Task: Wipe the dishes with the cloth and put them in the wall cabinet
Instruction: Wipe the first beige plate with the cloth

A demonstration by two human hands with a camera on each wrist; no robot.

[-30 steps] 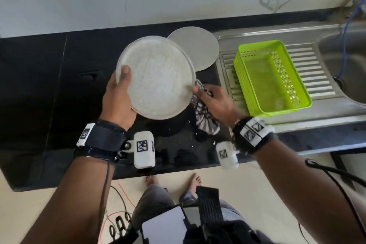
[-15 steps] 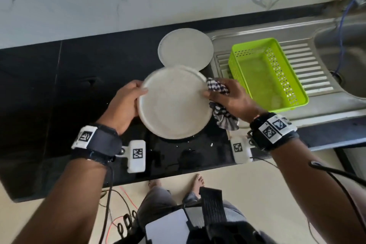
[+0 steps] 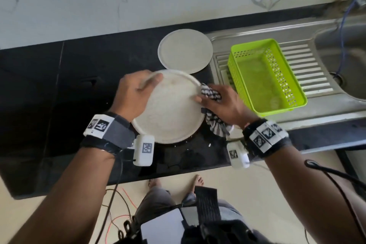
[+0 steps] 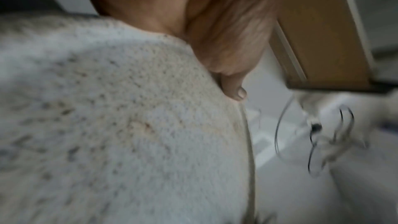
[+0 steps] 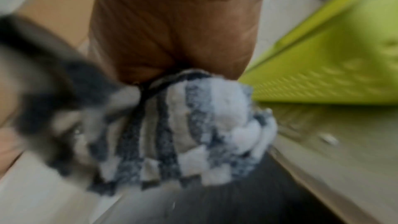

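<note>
Head view: left hand grips the speckled plate by its left rim above the black countertop; right hand clutches the checked cloth against its right rim. Left wrist view: thumb over the rim. Right wrist view: cloth bunched in curled fingers.

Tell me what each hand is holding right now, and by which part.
The left hand grips the speckled plate by its far left rim. The right hand holds the bunched checked cloth against the plate's right edge, thumb on the plate.

Two speckled plates, one checked cloth, one green basket and one steel sink are in view, with two hands.
</note>
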